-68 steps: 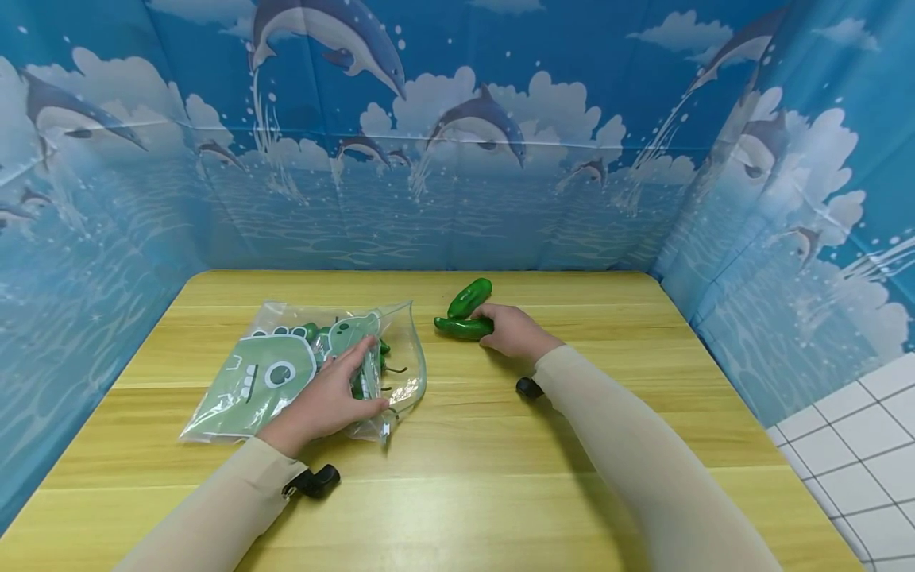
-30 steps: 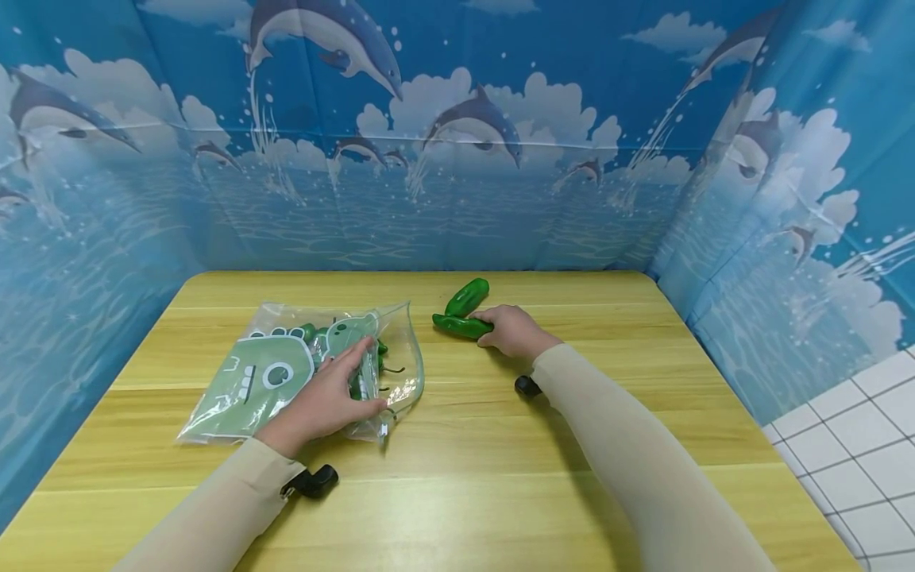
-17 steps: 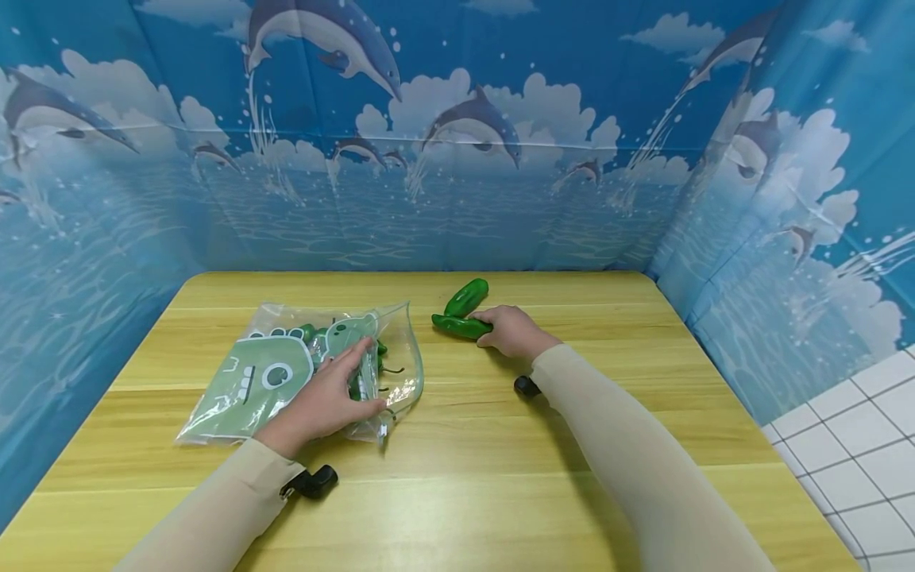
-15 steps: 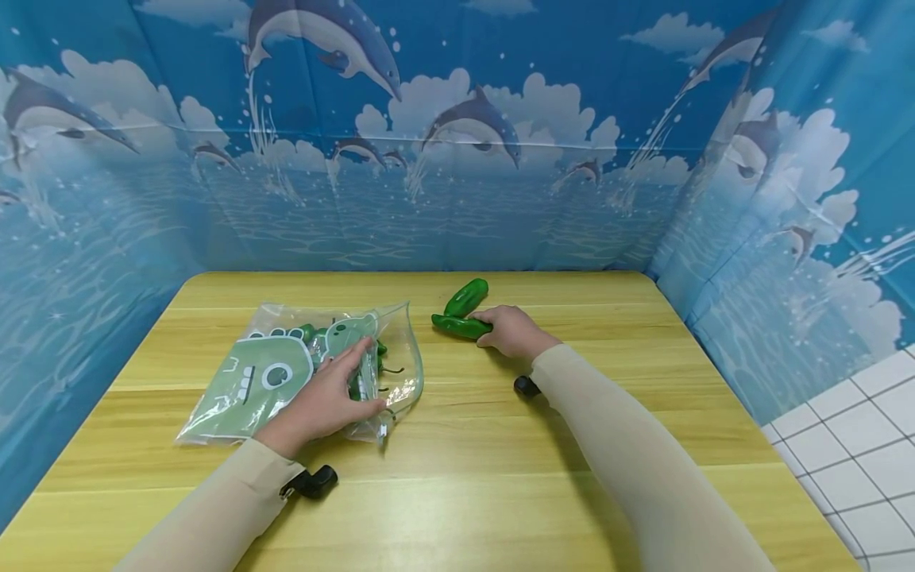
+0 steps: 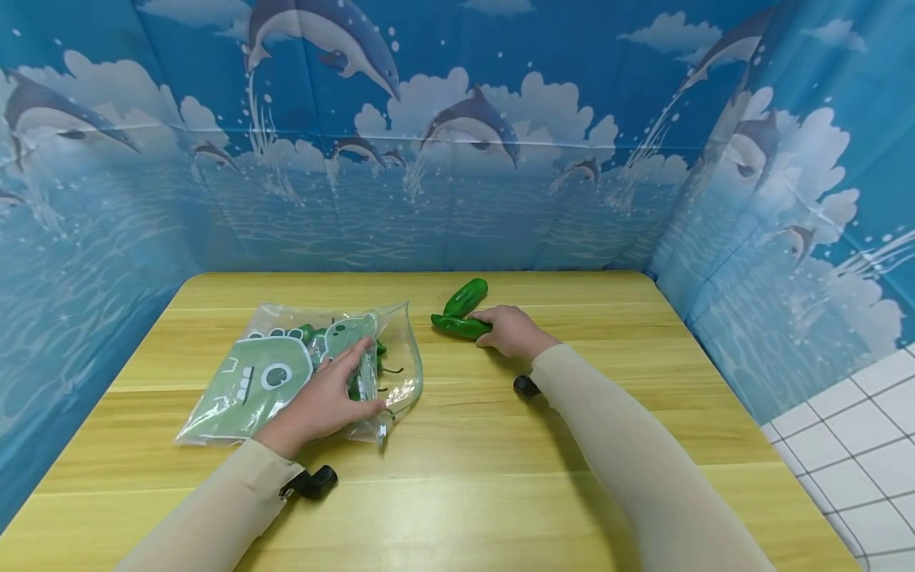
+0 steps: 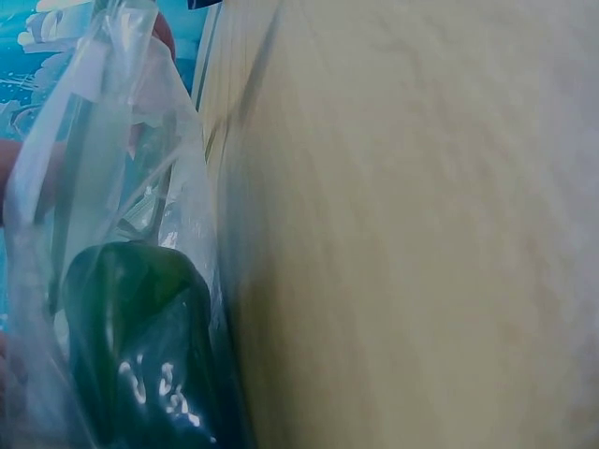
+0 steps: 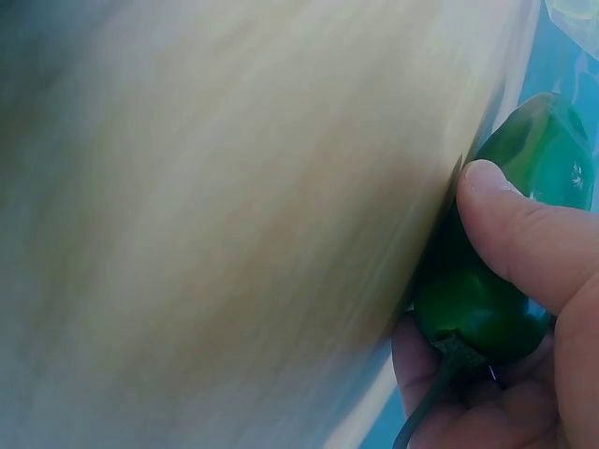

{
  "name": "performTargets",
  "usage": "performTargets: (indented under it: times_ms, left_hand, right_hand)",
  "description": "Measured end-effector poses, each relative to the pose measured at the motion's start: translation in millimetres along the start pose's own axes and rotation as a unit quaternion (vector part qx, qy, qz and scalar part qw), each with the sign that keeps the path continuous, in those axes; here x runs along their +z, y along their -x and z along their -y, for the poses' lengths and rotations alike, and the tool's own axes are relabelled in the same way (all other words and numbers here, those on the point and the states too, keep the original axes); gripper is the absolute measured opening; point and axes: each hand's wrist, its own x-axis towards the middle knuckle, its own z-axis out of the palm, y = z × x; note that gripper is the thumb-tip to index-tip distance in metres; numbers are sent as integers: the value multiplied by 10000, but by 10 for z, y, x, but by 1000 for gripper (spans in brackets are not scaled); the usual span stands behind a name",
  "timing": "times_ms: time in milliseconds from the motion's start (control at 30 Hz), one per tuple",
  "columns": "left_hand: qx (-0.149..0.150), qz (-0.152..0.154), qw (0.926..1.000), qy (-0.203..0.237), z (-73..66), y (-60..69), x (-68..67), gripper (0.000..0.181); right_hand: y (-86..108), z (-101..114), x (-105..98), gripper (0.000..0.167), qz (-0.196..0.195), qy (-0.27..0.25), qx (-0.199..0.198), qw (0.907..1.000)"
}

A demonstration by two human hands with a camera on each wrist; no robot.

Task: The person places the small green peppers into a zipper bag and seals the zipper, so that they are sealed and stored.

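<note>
A clear zip bag (image 5: 250, 389) with a green monster print lies at the left of the table, several green peppers inside. My left hand (image 5: 322, 405) rests on the bag with its fingers spread and relaxed. In the left wrist view a green pepper (image 6: 140, 346) shows through the plastic. My right hand (image 5: 516, 332) grips the stem end of a green pepper (image 5: 457, 326) on the table; in the right wrist view thumb and fingers are round this pepper (image 7: 487, 299). Another green pepper (image 5: 466, 297) lies just behind it, slanting away.
The wooden table (image 5: 457, 492) has a blue dolphin-print curtain (image 5: 443, 214) along its back and sides. White tiles (image 5: 858, 437) show at the right. A black wrist device (image 5: 314, 482) sits at the left cuff, another (image 5: 526, 387) at the right.
Against the earliest frame, the gripped pepper's free end lies a touch nearer the pepper behind it. Otherwise both hands have kept their places, and the whole view has shifted slightly.
</note>
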Motion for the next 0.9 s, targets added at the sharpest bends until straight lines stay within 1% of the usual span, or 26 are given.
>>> performTargets:
  times_ms: [467, 900]
  left_hand:
    - [-13, -2, 10000, 50, -44, 8, -30, 107]
    - [-38, 16, 10000, 36, -54, 21, -35, 108]
  right_hand:
    - [-19, -5, 15, 59, -28, -25, 16, 10000]
    - [-12, -4, 17, 58, -33, -44, 1, 10000]
